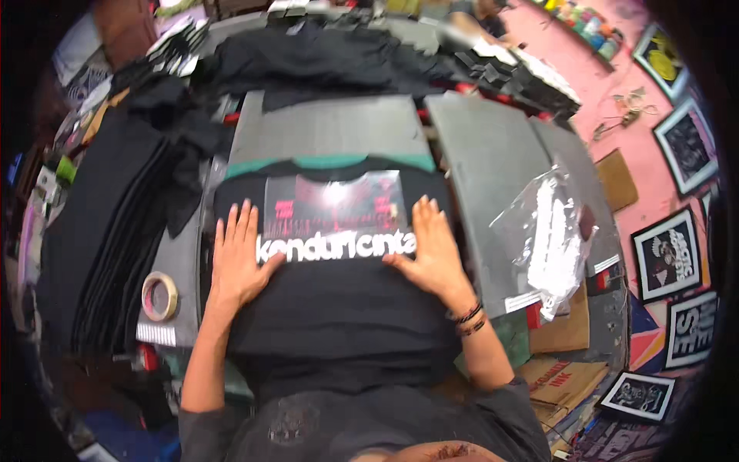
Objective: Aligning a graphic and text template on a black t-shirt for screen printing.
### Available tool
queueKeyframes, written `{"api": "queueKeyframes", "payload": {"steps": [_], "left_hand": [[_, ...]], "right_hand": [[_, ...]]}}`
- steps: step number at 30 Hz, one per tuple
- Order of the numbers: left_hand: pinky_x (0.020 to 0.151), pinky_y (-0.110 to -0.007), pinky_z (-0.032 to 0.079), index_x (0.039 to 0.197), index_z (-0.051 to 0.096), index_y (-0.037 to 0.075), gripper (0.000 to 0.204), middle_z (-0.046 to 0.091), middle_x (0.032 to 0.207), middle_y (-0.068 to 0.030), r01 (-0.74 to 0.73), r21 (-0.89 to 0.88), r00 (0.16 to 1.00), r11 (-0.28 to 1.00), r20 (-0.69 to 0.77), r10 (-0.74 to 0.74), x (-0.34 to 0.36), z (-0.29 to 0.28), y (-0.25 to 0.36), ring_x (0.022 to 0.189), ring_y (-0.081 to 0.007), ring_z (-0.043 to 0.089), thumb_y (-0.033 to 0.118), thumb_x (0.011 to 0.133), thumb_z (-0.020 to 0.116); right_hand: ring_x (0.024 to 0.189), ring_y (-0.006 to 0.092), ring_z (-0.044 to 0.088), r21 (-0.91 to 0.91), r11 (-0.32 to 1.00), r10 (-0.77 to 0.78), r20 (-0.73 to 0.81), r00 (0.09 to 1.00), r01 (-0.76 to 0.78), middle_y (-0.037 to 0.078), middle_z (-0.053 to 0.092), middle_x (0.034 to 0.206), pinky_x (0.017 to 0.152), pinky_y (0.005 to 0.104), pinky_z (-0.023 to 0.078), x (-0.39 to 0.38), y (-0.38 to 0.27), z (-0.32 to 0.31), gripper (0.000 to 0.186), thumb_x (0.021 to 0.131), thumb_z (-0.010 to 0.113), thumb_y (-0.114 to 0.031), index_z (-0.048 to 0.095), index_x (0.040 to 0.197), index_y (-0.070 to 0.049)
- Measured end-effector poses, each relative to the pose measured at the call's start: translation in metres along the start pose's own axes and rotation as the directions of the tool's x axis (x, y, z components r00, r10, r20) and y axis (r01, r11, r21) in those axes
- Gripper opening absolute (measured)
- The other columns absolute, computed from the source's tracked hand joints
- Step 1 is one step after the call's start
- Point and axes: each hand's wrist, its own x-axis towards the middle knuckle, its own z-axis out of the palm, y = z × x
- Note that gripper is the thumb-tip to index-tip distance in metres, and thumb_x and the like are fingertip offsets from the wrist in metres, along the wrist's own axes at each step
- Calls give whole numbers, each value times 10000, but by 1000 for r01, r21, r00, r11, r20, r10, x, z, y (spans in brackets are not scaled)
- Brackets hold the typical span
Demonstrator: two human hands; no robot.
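Observation:
A black T-shirt (339,316) lies spread over a board at the middle of the head view. Across its upper part is a clear sheet (333,204) with pink printed marks, and along the sheet's lower edge runs a row of bold white lettering (336,245). My left hand (240,258) lies palm down on the shirt at the left end of the lettering, fingers stretched out and thumb angled inward. On the opposite end, my right hand (427,250) rests in the same flat way, its thumb pointing in under the letters. Neither hand grips anything.
Stacked black shirts (115,231) lie at the left beside a tape roll (159,296). Grey boards (485,177) surround the shirt; a plastic bag with white contents (548,239) rests at right. Dark fabric (323,61) covers the far side. A person (481,23) is behind. Framed prints (663,254) stand rightward.

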Motion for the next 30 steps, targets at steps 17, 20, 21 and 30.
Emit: {"api": "queueKeyframes", "payload": {"steps": [17, 20, 21, 30], "left_hand": [[1289, -522, 149, 1624, 302, -9, 972, 264, 1711, -188, -7, 129, 1000, 992, -21, 10, -1, 9, -6, 1598, -354, 207, 691, 981, 508], [1290, -519, 153, 1618, 305, -15, 962, 274, 1705, -195, -8, 103, 1000, 995, -21, 10, -1, 9, -4, 1591, -364, 225, 670, 981, 527], [1289, -522, 155, 1617, 308, -15, 963, 277, 1703, -196, -11, 95, 1000, 995, -28, 14, 0, 10, -5, 1589, -366, 229, 672, 980, 527], [1286, -544, 163, 1587, 346, -49, 1051, 294, 1686, -220, -16, 91, 999, 996, -35, 19, 2, 13, -8, 1589, -377, 215, 779, 952, 473]], "right_hand": [[1578, 423, 224, -74, 997, -16, -42, 999, 12, 313, 265, 1667, 1281, 513, 202, 2, -1, 11, 1245, 844, 588, -833, 298, 1564, 140], [1571, 420, 248, -91, 996, -19, -45, 999, 14, 315, 285, 1657, 1281, 510, 201, 0, 0, 8, 1216, 849, 615, -803, 316, 1558, 138], [1569, 418, 256, -88, 996, -21, -50, 999, 16, 314, 296, 1653, 1280, 510, 205, 0, 0, 7, 1210, 848, 621, -798, 318, 1561, 132], [1572, 409, 255, -75, 997, 1, -39, 999, -4, 309, 303, 1652, 1280, 508, 206, 3, -2, 7, 1193, 862, 617, -788, 314, 1568, 124]]}}
